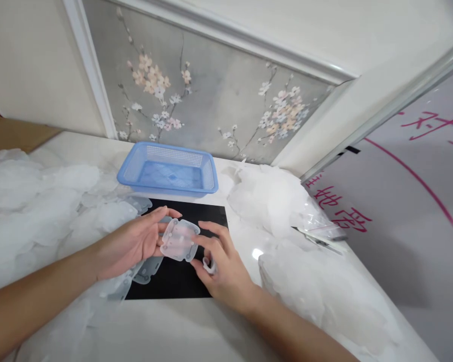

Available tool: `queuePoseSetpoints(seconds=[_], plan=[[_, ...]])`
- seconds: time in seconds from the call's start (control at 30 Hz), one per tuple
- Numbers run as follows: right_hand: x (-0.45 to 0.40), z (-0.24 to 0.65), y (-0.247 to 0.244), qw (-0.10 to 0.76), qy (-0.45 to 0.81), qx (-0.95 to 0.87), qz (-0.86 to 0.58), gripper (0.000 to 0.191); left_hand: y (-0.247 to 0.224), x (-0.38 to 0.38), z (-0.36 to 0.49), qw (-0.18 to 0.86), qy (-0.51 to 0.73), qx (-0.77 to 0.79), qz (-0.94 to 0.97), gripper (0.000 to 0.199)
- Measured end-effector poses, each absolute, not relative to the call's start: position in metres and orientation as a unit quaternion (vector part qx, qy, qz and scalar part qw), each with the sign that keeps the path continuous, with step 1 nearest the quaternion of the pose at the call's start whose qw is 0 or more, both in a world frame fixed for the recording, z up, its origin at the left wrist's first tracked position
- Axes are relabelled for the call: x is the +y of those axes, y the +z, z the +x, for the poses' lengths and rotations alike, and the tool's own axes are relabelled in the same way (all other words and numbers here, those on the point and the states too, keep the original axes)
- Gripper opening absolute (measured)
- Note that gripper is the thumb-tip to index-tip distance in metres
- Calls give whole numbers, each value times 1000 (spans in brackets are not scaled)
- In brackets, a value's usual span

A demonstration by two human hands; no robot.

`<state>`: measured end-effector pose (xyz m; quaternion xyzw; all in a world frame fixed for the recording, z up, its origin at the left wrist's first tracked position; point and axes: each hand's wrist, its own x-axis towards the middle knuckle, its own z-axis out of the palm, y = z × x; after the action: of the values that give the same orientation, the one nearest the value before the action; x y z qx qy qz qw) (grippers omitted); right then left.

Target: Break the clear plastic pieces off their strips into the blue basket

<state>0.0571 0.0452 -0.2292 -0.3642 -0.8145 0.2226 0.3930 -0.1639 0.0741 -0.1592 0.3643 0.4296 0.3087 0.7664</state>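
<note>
A translucent, frosted plastic piece (pixel 179 240) with rounded, notched edges and small holes is held up over a black mat (pixel 191 281). My left hand (pixel 145 241) grips it from the left, some of its fingers hidden behind the sheet. On the other side, my right hand (pixel 224 264) has its thumb and fingertips at the right edge. Tucked in that hand's curled fingers is a small white crumpled scrap (pixel 210 265), whose material I cannot make out. More flat translucent pieces (pixel 148 271) lie overlapping on the mat's left part, below my left hand.
Behind the mat stands a blue plastic basket (pixel 168 190). Heaped translucent pieces (pixel 18 216) cover the left side. Bagged white piles (pixel 272 201) and a slim pointed tool (pixel 317 240) lie at right. A whiteboard (pixel 407 211) with red writing borders the right side.
</note>
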Motion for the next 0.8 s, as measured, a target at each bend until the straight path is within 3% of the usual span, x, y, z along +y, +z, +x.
queuePoseSetpoints(seconds=[0.2, 0.27, 0.33, 0.43, 0.5, 0.57, 0.7, 0.8], plan=[[47, 57, -225, 410, 192, -822, -346, 31, -165, 70, -164, 750, 284, 436, 408, 40], [47, 58, -222, 422, 249, -798, -351, 19, -169, 71, -164, 711, 285, 459, 449, 43], [48, 59, -218, 422, 356, -738, -389, 8, -173, 74, -165, 604, 296, 511, 534, 40], [53, 61, -213, 428, 506, -596, -453, 21, -180, 80, -171, 343, 264, 568, 700, 25], [58, 63, -212, 440, 575, -506, -469, 32, -185, 85, -176, 229, 211, 563, 765, 24], [63, 64, -212, 443, 627, -435, -471, 38, -189, 88, -181, 199, 178, 555, 788, 28], [68, 65, -213, 440, 672, -369, -468, 45, -194, 91, -185, 237, 181, 578, 760, 40], [69, 66, -213, 433, 680, -363, -467, 47, -189, 92, -182, 253, 208, 600, 730, 35]])
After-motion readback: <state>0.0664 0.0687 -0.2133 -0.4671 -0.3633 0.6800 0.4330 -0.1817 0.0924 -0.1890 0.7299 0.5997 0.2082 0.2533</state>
